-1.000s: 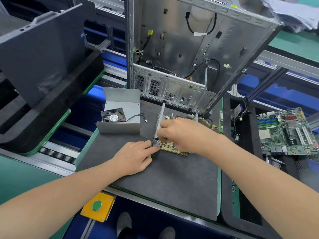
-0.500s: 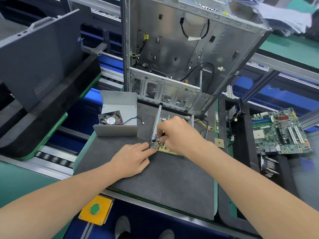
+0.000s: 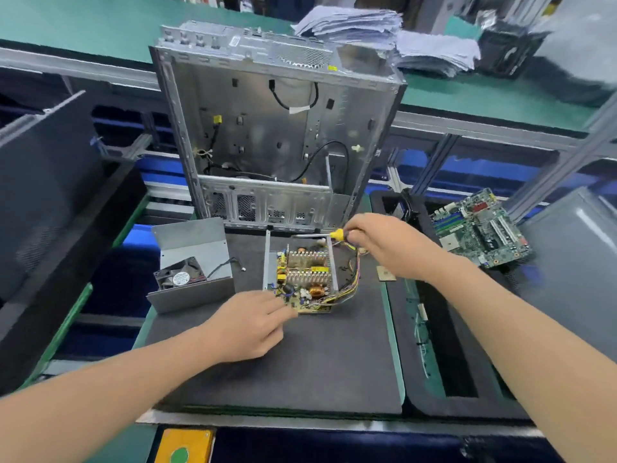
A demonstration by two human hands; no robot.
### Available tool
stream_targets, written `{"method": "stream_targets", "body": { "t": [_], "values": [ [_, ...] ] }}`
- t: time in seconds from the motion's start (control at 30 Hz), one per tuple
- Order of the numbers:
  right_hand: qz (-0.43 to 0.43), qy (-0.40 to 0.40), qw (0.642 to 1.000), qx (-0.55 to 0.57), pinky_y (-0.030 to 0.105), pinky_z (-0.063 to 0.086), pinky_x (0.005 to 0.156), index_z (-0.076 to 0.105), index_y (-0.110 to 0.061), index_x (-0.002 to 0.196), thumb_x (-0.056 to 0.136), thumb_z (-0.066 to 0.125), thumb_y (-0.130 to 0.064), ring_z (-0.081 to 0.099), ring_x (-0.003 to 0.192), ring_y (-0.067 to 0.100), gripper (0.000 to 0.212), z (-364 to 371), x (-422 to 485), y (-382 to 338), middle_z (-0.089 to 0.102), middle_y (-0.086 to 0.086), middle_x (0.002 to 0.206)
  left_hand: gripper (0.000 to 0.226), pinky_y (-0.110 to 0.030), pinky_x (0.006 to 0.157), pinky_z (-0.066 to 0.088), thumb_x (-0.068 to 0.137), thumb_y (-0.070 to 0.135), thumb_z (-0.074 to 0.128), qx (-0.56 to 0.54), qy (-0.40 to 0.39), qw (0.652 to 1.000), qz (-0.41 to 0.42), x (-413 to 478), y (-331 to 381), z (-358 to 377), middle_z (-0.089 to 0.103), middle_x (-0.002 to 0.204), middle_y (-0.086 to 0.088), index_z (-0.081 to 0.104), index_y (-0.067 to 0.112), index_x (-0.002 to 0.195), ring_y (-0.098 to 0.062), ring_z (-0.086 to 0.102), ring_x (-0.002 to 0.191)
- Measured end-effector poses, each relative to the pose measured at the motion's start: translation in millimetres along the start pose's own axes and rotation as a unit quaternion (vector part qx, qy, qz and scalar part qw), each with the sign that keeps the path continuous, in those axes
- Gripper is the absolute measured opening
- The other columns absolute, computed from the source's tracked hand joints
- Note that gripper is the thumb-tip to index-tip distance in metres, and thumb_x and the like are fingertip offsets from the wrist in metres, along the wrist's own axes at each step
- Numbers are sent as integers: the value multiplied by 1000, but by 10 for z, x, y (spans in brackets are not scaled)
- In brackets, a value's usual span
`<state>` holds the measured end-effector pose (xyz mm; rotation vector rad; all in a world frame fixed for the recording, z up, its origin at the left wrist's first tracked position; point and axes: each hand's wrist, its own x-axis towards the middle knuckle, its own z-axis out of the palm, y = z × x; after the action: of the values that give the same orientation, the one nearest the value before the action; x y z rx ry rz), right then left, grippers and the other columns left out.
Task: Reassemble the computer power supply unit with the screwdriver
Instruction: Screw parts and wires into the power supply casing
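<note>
Both hands were at the open power supply unit (image 3: 305,279), mid-frame on the worktop (image 3: 300,369); now the right hand (image 3: 384,248) has its fingers curled round the yellow screwdriver (image 3: 337,234) at the unit's far edge, the left hand (image 3: 247,325) steadying the near corner with relaxed fingers, so screwing can probably begin.

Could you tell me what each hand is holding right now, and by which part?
The right hand grips the screwdriver by its yellow handle. The left hand only touches the circuit board at its near corner.
</note>
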<state>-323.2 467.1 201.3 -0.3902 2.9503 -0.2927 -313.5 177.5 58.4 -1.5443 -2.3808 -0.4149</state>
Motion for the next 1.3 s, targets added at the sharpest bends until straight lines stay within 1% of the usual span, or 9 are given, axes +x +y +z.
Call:
{"method": "stream_targets", "body": {
  "t": [0.13,0.3,0.4,0.53,0.77,0.9,1.07,1.17,1.3],
  "values": [
    [154,17,978,142,40,41,71,51,-22,101,112,38,-45,55,83,27,29,174,-166,447,58,-4,83,20,-28,70,48,91,9,58,-94,50,993,-45,522,115,-41,63,91,-1,71,10,107,-19,57,85],
    [231,7,938,258,34,45,65,46,-25,92,104,47,-62,64,70,20,39,576,-247,631,61,-2,83,25,-39,95,42,92,3,58,-178,52,961,-204,1245,164,101,63,109,2,71,17,108,-19,56,105],
    [235,6,894,381,45,59,74,41,-20,88,103,61,-45,70,71,21,35,818,-217,642,61,4,85,34,-37,104,38,97,7,49,-185,-18,942,-280,1567,66,190,63,122,4,72,25,114,-14,56,116],
    [235,-8,856,460,46,64,84,46,-14,97,100,71,-31,63,83,21,30,1030,-114,608,53,5,93,34,-25,93,47,95,5,52,-193,-91,935,-283,1662,-45,211,70,119,2,73,23,112,-6,61,94],
    [215,-38,719,660,43,67,77,60,-7,104,91,69,16,74,78,23,27,1121,85,520,69,7,86,46,-36,115,34,78,30,64,-209,-240,928,-192,1382,-110,77,57,137,6,58,27,123,-11,29,152],
    [188,-5,779,598,43,67,74,57,-12,97,88,68,23,69,76,24,38,1105,161,541,61,2,82,59,-34,120,29,79,54,74,-77,-202,962,-164,1348,49,266,54,141,0,51,21,123,-16,22,156],
    [104,-43,848,518,52,63,90,50,-14,96,93,58,18,71,87,29,33,967,183,773,68,17,97,40,-41,91,47,77,24,72,-119,-95,959,-241,1463,207,400,53,110,1,48,19,110,-25,53,108],
    [115,-35,903,411,45,64,86,53,-12,108,92,59,13,77,92,20,31,885,182,1027,77,11,111,51,-37,100,40,79,26,72,-111,-133,950,-258,1508,182,429,44,125,2,55,37,125,-20,43,117],
    [177,6,927,331,35,58,74,57,-14,112,91,59,10,72,95,22,31,892,195,1206,78,-2,104,34,-39,107,20,75,40,66,-29,-178,953,-244,1605,112,427,34,124,7,61,45,108,-17,36,123]
  ]
}}
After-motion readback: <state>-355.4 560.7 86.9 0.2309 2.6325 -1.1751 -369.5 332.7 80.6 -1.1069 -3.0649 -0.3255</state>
